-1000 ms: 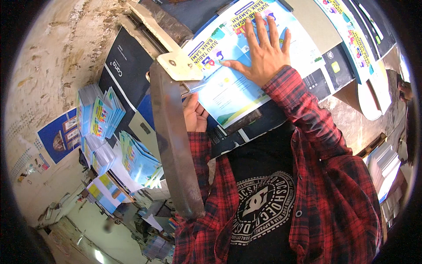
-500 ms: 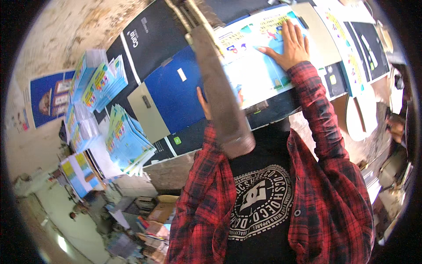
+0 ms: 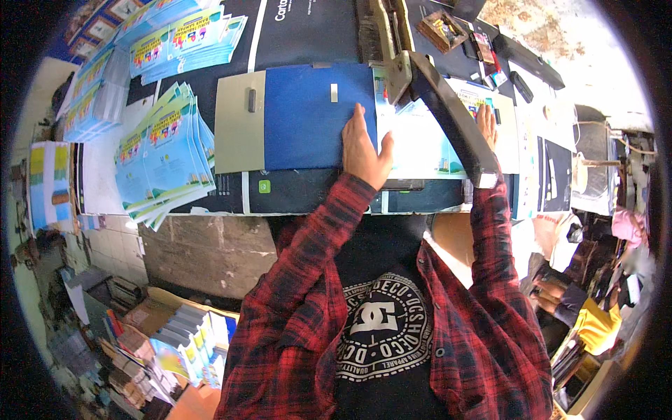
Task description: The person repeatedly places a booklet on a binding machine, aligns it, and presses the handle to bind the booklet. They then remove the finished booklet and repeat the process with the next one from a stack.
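Observation:
My left hand (image 3: 367,150) lies over the right edge of a blue board (image 3: 301,122), fingers stretched and thumb apart, holding nothing. To its right is a glossy printed sheet (image 3: 418,148), pale blue and washed out by glare. Over this sheet slants a long dark metal lever arm (image 3: 451,115), hinged at its far end. Beyond the lever my right hand (image 3: 488,127) rests with straight fingers near the sheet's right edge. The lever's near end hides my right wrist and part of that hand.
Fanned blue-green booklets (image 3: 164,150) lie at the left, with taller booklet stacks (image 3: 150,52) behind. At the far right are a small wooden box (image 3: 442,31) and a black bar (image 3: 521,85). Shelved books (image 3: 185,343) stand low at left. Another person's arm (image 3: 553,297) shows at right.
My view has turned and shifted. The lever now slants over the printed sheet. My left hand has come into fuller sight on the blue board, while my right is nearer the sheet's right edge.

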Action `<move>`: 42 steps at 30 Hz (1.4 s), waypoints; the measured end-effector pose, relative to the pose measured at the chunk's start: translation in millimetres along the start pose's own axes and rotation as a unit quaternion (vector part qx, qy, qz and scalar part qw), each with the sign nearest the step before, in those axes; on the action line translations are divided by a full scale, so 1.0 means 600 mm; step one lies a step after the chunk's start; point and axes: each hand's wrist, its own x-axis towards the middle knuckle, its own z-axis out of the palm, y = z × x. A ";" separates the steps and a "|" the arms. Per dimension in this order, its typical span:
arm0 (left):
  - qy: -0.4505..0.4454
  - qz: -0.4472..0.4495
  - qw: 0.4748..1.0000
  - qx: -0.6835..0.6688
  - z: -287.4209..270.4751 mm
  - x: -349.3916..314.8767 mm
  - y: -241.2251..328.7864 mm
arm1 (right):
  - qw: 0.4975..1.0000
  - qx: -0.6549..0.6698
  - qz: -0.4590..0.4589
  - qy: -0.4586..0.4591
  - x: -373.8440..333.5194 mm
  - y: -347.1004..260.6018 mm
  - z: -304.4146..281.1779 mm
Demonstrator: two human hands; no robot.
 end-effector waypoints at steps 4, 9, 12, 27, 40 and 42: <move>-0.112 -0.314 0.914 -0.233 0.014 0.055 0.009 | 0.998 -0.013 -0.020 0.055 0.017 0.064 0.047; -0.115 -0.323 0.905 -0.254 0.019 0.062 -0.003 | 0.997 0.003 -0.064 0.049 0.029 0.066 0.062; -0.099 -0.308 0.904 -0.279 0.008 0.051 0.004 | 1.000 0.010 -0.021 0.012 0.003 0.005 0.007; -0.151 0.156 0.941 0.260 -0.028 -0.002 -0.008 | 0.994 -0.016 -0.108 -0.017 0.040 0.113 0.018; -0.175 0.130 0.932 0.291 -0.026 0.000 -0.013 | 0.906 0.013 -0.419 -0.064 -0.098 -0.344 -0.358; -0.156 0.135 0.939 0.277 -0.028 0.000 -0.012 | 0.947 0.084 -0.306 -0.052 -0.144 -0.346 -0.306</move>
